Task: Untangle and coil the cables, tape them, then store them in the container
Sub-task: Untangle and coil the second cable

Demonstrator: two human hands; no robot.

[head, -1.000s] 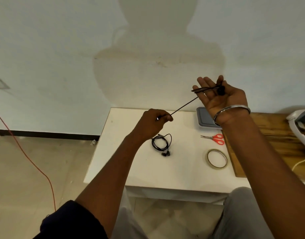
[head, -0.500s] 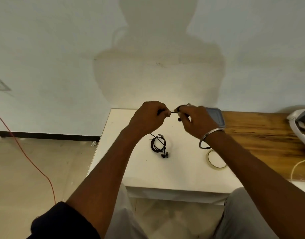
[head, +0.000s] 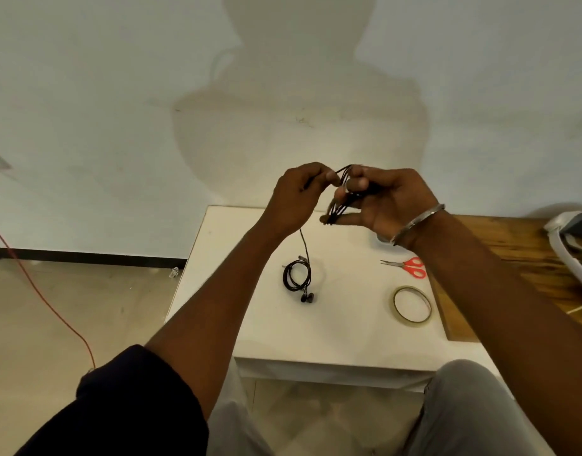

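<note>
- Within the last second the right hand (head: 386, 200), which had been raised open-palmed at about 1 o'clock with the black cable (head: 340, 199) stretched taut to the left hand (head: 297, 195), came down and met it above the far edge of the white table (head: 348, 330).
- That slack now sat as several loops around the right hand's spread fingers (head: 339, 219); the coil looked nearly wound, so taping seemed the next step.
- The left hand was closed, pinching the strand beside the loops; a thin tail hung from it toward 6 o'clock.
- The cable was thin, black and bunched into a tight oval.
- A second earphone coil (head: 297, 278) lay on the table below, already wound.
- The tape roll (head: 412, 309) and red-handled scissors (head: 411, 266) waited at 4 o'clock, untouched.
</note>
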